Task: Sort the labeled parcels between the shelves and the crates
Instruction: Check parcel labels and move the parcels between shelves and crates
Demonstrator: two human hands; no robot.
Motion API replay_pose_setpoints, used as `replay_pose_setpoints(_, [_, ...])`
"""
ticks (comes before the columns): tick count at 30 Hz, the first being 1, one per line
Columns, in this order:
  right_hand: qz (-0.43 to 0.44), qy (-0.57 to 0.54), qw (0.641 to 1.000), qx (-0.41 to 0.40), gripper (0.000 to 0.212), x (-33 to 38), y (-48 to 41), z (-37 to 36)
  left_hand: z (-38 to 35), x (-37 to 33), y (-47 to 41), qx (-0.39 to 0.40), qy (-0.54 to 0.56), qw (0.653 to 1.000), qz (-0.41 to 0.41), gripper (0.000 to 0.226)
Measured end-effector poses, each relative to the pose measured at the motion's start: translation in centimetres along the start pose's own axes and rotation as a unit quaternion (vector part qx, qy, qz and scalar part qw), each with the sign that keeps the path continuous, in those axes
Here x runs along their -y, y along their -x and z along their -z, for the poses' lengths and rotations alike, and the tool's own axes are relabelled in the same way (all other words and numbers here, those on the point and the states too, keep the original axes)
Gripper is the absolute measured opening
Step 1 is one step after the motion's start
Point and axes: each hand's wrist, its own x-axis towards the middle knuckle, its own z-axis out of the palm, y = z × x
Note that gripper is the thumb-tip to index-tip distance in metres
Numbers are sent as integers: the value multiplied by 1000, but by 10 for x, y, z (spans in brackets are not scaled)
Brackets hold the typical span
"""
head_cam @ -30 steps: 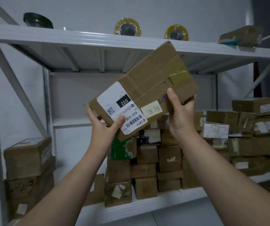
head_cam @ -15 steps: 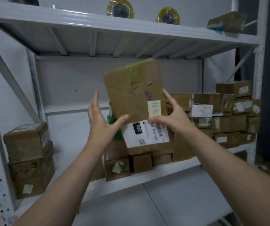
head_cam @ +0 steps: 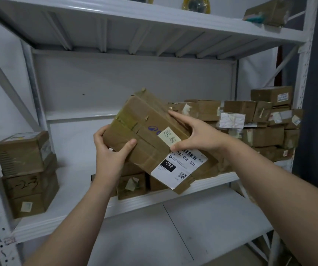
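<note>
Head view: a taped cardboard parcel (head_cam: 144, 135) hangs tilted in front of the middle shelf (head_cam: 154, 200), above its front rim. The left hand (head_cam: 112, 154) grips its left edge, thumb on the face. The right hand (head_cam: 198, 135) clasps its right edge, just above the white 032 label (head_cam: 181, 167).

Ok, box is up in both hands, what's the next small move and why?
Probably level the box and ease it onto the bare shelf ahead: left hand and right hand grip it tilted, label 032 readable, and no crate shows.
</note>
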Motion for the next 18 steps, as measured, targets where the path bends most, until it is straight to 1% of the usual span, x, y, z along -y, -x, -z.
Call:
replay_pose_setpoints(3, [21, 84, 996, -2, 95, 11, -2, 1, 2, 5, 7, -30, 20, 999, 2, 60])
replay_pose_setpoints(4, [20, 132, 991, -16, 91, 15, -2, 0, 2, 7, 8, -42, 32, 999, 2, 60])
replay_pose_setpoints(6, [7, 270, 959, -82, 85, 19, -2, -2, 2, 10, 9, -71, 58, 996, -1, 60])
replay_pose_setpoints(7, [-1, 317, 940, -124, 83, 20, -1, -5, 1, 10, 10, -86, 68, 994, -2, 59])
replay_pose_setpoints(8, [-8, 331, 929, -166, 82, 20, 1, -7, 0, 10, 10, -101, 80, 992, 0, 60])
replay_pose_setpoints(9, [-14, 315, 927, -203, 81, 19, 4, -10, -1, 10, 10, -114, 97, 989, 8, 60])
replay_pose_setpoints(10, [-18, 270, 933, -236, 81, 18, 8, -13, -3, 11, 11, -125, 118, 985, 20, 62])
replay_pose_setpoints(12, [-25, 128, 949, -285, 84, 10, 14, -21, -6, 12, 11, -142, 144, 978, 43, 66])
replay_pose_setpoints(14, [-26, -7, 952, -303, 94, 3, 19, -34, -11, 13, 14, -146, 143, 977, 60, 66])
replay_pose_setpoints(15, [-28, -55, 950, -307, 99, -2, 21, -42, -14, 14, 16, -144, 135, 978, 69, 65])
replay_pose_setpoints(16, [-32, -89, 945, -314, 102, -6, 23, -48, -16, 15, 18, -140, 124, 979, 82, 65])
replay_pose_setpoints(18, [-37, -121, 931, -342, 100, -14, 25, -55, -19, 17, 22, -129, 74, 983, 108, 64])
